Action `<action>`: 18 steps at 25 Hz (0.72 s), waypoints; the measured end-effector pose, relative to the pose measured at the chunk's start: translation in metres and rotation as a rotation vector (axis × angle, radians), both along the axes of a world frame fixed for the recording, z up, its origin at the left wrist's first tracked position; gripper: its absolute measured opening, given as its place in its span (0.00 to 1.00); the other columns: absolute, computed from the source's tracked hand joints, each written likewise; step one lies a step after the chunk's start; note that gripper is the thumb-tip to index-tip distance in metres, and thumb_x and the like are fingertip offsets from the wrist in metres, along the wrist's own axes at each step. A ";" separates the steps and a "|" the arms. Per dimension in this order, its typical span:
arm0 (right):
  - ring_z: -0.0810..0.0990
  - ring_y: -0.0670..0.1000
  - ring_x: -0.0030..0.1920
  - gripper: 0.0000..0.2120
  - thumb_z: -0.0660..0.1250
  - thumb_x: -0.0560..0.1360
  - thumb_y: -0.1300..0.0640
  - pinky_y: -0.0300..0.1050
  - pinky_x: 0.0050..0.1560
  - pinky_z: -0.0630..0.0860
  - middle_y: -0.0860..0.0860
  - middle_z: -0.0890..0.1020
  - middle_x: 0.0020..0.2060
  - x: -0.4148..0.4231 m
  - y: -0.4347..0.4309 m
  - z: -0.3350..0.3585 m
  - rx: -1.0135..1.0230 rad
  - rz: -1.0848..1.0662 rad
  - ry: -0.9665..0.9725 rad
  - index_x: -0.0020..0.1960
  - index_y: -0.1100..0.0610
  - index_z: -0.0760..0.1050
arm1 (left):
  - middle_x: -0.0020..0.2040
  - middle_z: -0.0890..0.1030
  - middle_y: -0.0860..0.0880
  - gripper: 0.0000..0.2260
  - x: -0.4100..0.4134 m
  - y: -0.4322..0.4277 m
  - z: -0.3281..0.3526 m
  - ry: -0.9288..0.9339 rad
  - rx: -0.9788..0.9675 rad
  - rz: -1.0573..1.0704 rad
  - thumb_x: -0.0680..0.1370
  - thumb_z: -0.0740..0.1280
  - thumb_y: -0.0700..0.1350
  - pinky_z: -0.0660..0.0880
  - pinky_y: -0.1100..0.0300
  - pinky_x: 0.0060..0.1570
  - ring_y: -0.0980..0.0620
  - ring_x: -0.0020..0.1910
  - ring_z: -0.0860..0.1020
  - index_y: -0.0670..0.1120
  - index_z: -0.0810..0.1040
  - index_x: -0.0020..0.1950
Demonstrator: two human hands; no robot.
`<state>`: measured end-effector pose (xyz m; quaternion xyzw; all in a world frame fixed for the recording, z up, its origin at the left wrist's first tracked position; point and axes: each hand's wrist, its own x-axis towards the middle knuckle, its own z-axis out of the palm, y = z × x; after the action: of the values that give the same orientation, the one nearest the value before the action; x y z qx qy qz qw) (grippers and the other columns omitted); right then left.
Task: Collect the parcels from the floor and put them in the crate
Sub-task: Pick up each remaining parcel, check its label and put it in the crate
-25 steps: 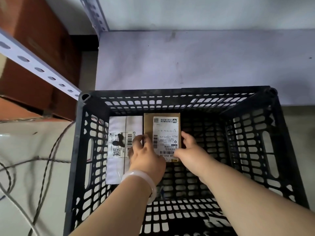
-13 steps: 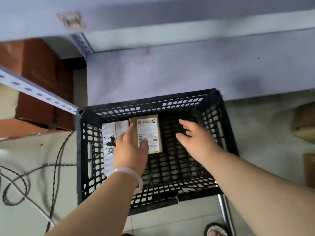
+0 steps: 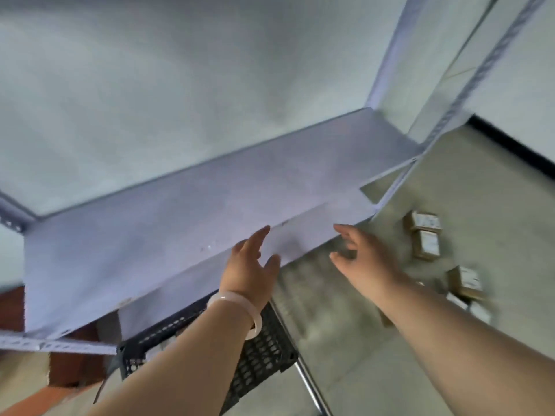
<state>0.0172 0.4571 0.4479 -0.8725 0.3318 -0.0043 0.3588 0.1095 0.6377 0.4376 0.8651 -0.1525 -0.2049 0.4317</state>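
Observation:
The black plastic crate [image 3: 264,349] shows only partly at the bottom, under my left forearm; its inside is hidden. Several small brown parcels with white labels lie on the grey floor at the right, among them one [image 3: 423,222], another [image 3: 426,244] just below it and a third [image 3: 465,282] nearer me. My left hand [image 3: 249,265], with a pale bangle on the wrist, is raised over the shelf edge, fingers straight, holding nothing. My right hand [image 3: 363,259] is spread and empty, stretched out above the floor to the left of the parcels.
A grey metal shelf [image 3: 180,223] with perforated uprights [image 3: 444,115] fills the middle. Reddish-brown boxes [image 3: 72,367] stand at the lower left. A metal tube [image 3: 312,388] lies on the floor beside the crate. Bare floor lies between the crate and the parcels.
Both hands have let go of the brown parcel and come up out of the crate. The view has swung up and right, bringing the floor parcels into sight.

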 end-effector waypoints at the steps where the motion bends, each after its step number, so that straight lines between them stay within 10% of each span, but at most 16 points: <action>1: 0.76 0.52 0.63 0.26 0.70 0.72 0.52 0.50 0.63 0.73 0.51 0.76 0.65 -0.017 -0.011 0.035 -0.020 -0.038 -0.036 0.69 0.47 0.69 | 0.66 0.72 0.50 0.23 -0.009 -0.014 0.035 -0.015 -0.034 -0.041 0.78 0.65 0.47 0.69 0.65 0.53 0.55 0.57 0.76 0.57 0.66 0.72; 12: 0.78 0.49 0.53 0.23 0.69 0.74 0.49 0.41 0.50 0.72 0.48 0.76 0.61 -0.232 -0.108 0.328 -0.119 -0.384 -0.284 0.68 0.45 0.69 | 0.65 0.74 0.51 0.24 -0.158 -0.159 0.322 -0.213 -0.157 -0.408 0.78 0.64 0.49 0.70 0.63 0.55 0.58 0.43 0.74 0.57 0.63 0.74; 18: 0.77 0.52 0.58 0.25 0.69 0.73 0.45 0.49 0.58 0.75 0.49 0.76 0.62 -0.347 -0.168 0.395 -0.184 -0.451 -0.298 0.68 0.45 0.68 | 0.66 0.74 0.50 0.24 -0.256 -0.245 0.389 -0.286 -0.167 -0.558 0.77 0.64 0.50 0.68 0.63 0.51 0.52 0.58 0.75 0.56 0.64 0.73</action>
<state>-0.3300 0.2893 0.8432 -0.7953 0.4592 -0.2423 0.3129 -0.1462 0.3923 0.8266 0.7715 -0.4590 -0.1786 0.4027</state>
